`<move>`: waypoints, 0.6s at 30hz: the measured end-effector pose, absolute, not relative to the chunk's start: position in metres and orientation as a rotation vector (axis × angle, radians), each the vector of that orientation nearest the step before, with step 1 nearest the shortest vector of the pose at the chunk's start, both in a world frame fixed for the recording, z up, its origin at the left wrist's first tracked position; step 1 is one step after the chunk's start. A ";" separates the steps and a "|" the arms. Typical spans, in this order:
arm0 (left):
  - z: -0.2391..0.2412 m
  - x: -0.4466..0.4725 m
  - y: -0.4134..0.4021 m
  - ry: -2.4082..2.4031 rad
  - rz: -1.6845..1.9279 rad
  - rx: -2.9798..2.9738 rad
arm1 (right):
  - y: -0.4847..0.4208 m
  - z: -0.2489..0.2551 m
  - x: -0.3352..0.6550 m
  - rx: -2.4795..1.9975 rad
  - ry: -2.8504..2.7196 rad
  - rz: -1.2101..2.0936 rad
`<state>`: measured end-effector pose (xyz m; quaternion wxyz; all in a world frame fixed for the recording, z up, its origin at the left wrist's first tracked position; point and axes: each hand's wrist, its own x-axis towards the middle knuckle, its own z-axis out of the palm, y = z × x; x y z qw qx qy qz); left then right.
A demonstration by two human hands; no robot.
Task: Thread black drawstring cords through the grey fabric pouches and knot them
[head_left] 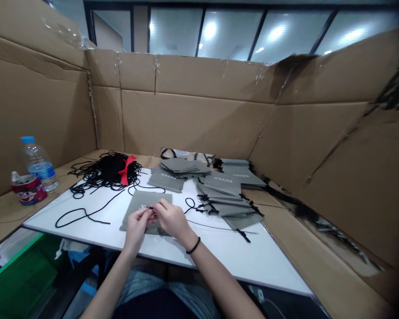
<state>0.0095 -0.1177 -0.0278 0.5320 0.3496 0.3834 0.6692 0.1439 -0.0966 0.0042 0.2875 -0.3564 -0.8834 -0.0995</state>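
Observation:
My left hand (138, 223) and my right hand (173, 220) meet fingertip to fingertip, both pinched closed. A short bit of black cord (149, 207) shows between them; the rest of it is hidden by the fingers. Right under the hands a flat grey pouch (142, 198) with pale lettering lies on the white board (213, 252). To its left a loose black cord (86, 215) curls on the board. Close to the right hand lies a stack of grey pouches (226, 204) with black knotted cords at their edges.
Behind lie a heap of black cords (108, 170) with a red ribbon (126, 170) and more grey pouches (166, 179). A water bottle (41, 166) and a red cup (28, 190) stand at left. Cardboard walls (193, 115) surround the table.

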 end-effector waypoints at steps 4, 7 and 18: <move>-0.029 0.010 -0.116 0.926 1.606 0.816 | -0.097 0.004 0.143 -0.935 -2.388 -0.296; -0.029 0.011 -0.116 0.927 1.600 0.859 | -0.097 0.003 0.143 -0.931 -2.381 -0.279; -0.026 0.010 -0.120 0.932 1.624 0.799 | -0.096 -0.003 0.147 -0.941 -2.270 -0.073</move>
